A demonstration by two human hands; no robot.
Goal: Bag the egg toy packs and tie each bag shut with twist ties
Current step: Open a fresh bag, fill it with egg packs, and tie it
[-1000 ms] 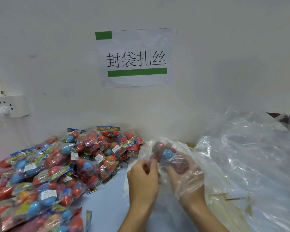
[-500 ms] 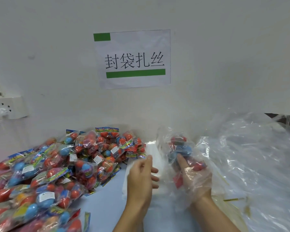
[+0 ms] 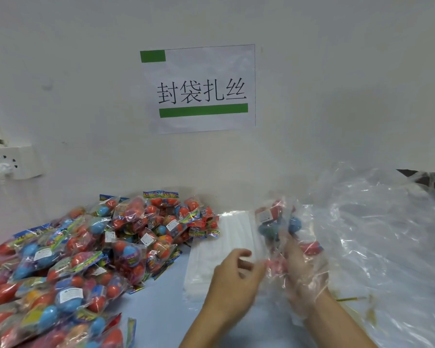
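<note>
An egg toy pack [image 3: 274,223] with red and blue eggs sits inside a clear plastic bag [image 3: 309,217], raised above the table. My right hand [image 3: 303,270] is inside that bag, fingers pointing up and holding the pack from below. My left hand [image 3: 232,275] is just left of the bag's open edge, its curled fingers pinching the film; motion blur softens the contact. A thin gold twist tie [image 3: 347,299] lies on the table to the right of my right wrist.
A big pile of egg toy packs [image 3: 86,259] covers the table's left side up to the wall. A flat stack of white bags [image 3: 211,249] lies behind my left hand. Crumpled clear plastic [image 3: 377,234] fills the right side. A wall socket [image 3: 10,162] is at far left.
My right hand has pushed the pack deeper and higher into the bag, moving right. My left hand has dropped lower and to the left along the bag's mouth.
</note>
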